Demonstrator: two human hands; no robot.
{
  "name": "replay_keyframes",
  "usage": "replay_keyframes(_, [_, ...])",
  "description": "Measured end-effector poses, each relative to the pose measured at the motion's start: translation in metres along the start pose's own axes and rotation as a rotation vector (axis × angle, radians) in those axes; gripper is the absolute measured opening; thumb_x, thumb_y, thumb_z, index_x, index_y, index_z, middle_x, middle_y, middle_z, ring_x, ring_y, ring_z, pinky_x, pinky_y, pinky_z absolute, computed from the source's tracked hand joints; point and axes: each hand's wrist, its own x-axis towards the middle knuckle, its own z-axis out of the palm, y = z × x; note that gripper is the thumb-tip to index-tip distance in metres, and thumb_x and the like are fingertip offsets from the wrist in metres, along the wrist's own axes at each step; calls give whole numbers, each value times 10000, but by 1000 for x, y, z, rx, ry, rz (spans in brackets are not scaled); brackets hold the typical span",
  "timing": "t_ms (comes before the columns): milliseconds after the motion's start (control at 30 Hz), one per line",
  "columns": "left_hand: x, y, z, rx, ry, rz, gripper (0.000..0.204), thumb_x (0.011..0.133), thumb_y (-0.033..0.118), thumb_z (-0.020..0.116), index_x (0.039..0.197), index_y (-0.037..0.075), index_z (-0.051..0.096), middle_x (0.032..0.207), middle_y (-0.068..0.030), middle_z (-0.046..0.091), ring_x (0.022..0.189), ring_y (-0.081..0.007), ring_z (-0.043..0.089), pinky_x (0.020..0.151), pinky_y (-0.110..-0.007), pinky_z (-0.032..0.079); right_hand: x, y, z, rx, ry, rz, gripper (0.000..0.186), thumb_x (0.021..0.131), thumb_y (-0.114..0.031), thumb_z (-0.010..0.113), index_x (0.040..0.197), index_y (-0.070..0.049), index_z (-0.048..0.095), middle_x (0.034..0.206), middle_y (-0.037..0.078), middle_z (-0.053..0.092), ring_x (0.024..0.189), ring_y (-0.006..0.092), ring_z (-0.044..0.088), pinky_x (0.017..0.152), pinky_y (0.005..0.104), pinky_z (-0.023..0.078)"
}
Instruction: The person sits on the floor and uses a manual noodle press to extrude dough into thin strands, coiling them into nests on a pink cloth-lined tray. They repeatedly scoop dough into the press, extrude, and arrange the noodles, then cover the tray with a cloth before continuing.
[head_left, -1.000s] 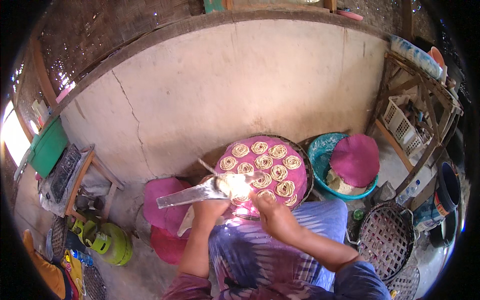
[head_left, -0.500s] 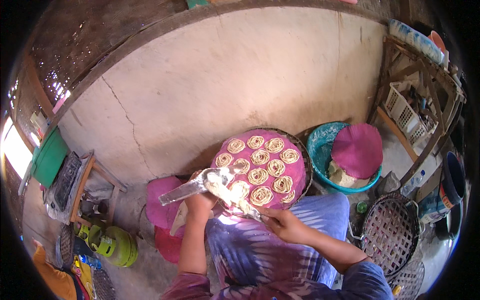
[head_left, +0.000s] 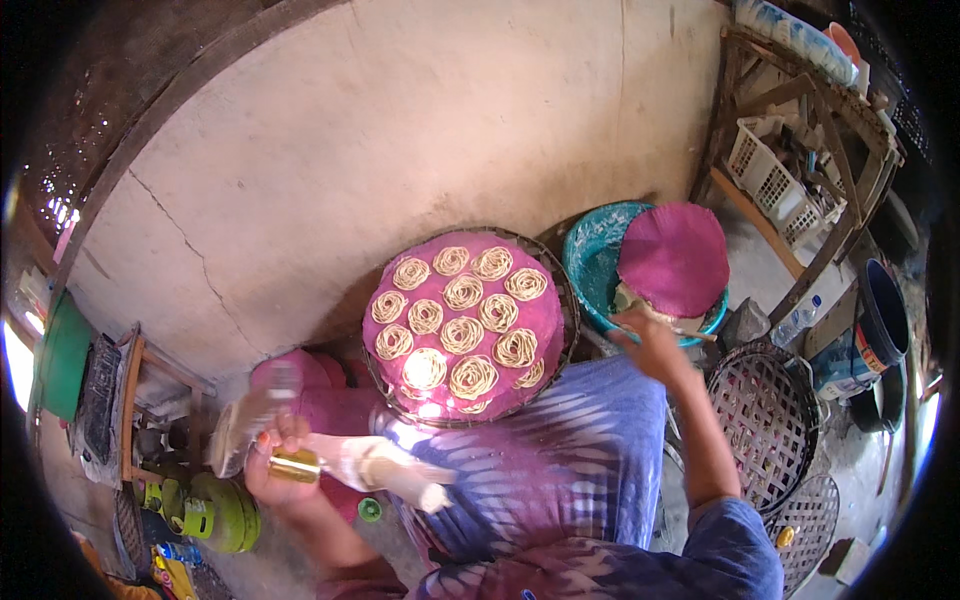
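Note:
In the head view, my left hand (head_left: 272, 468) is closed on a pale press-like tool (head_left: 390, 470) with a brass cylinder (head_left: 297, 463), blurred at lower left. My right hand (head_left: 648, 340) reaches to the teal basin (head_left: 583, 245) on the right, closed on a thin stick (head_left: 698, 331), beside pale dough (head_left: 628, 298) partly hidden under a round magenta sheet (head_left: 672, 250). Between my hands and further back, a round woven tray (head_left: 566, 310) bears a pink sheet with several coiled noodle nests (head_left: 461, 334).
A wooden rack (head_left: 760, 190) with white crate (head_left: 775, 170), bucket (head_left: 882, 310) and woven baskets (head_left: 760, 430) line the right. Green gas cylinders (head_left: 215, 515), a low wooden stand (head_left: 135, 400) and another person's orange clothing (head_left: 90, 555) are at left. A cracked wall (head_left: 350, 150) stands behind.
My left hand has moved down and leftward with the tool, away from the tray. My right hand has left the tool and moved up and right to the teal basin. The view has shifted.

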Motion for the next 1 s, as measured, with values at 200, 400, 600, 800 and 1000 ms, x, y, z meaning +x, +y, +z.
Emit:
replay_keyframes(200, [-19,-104,71,-426,259,-546,198,810,157,578,985,66,560,904,-51,562,755,-185,543,734,-336,450,-86,-168,78,1905,-1097,437,864,896,-716,300,1477,-78,276,1418,249,402,1154,326,509,915,430,422])
replay_keyframes(400, [-18,-97,26,1140,-81,-425,304,896,68,596,1197,29,590,1083,-80,641,990,-161,613,866,-325,488,-92,-153,32,2104,-610,685,770,897,-667,379,1340,-36,374,1019,207,563,672,218,622,473,296,508])
replay_keyframes(600, [-45,-109,46,582,-535,-638,556,737,133,777,1238,31,558,1139,-141,650,1007,-240,642,899,-364,498,-53,-162,-12,896,-145,-78,692,895,-515,520,1318,17,388,987,193,608,764,281,641,648,376,513])
replay_keyframes(800, [-45,-82,64,1081,-927,-431,375,777,278,746,1090,93,656,981,-126,688,873,-281,677,788,-377,531,-42,-198,-32,307,-333,-434,945,760,-525,713,1371,77,316,1269,290,507,1045,452,594,811,468,531])
replay_keyframes(1000, [-95,-101,40,561,-846,-503,516,808,197,727,1273,76,540,1296,-140,539,1219,-277,505,1034,-408,387,-47,-229,1,182,-598,-496,985,769,-587,658,1413,59,285,1324,266,482,1073,418,596,804,467,535])
